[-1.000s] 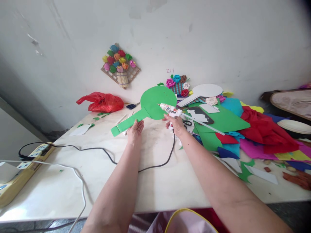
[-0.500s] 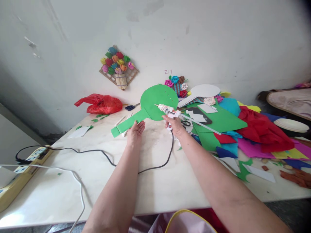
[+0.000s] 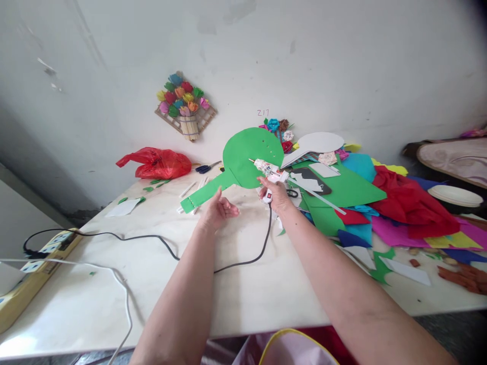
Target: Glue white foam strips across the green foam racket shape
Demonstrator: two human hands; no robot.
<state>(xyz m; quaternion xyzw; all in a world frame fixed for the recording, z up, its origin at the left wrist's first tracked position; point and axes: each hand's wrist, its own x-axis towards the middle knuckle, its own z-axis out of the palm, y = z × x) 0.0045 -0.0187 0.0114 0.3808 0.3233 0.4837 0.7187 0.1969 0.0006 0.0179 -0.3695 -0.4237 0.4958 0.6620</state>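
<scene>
Gluing, seemingly, the right hand (image 3: 275,195) clenches fingers round a glue gun (image 3: 266,168) facing ten o'clock; the left hand (image 3: 220,210), fingers loosely spread, should next steady the green paddle (image 3: 243,148).

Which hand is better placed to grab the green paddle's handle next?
Probably the left hand: it looks free and open, close beside the green handle, while the right hand is busy gripping the glue gun.

Flower ornament (image 3: 186,104): hangs on wall (image 3: 114,101), ten-thirty. Red plastic bag (image 3: 162,163): lies at nine o'clock. White dish (image 3: 455,195): three o'clock.
</scene>
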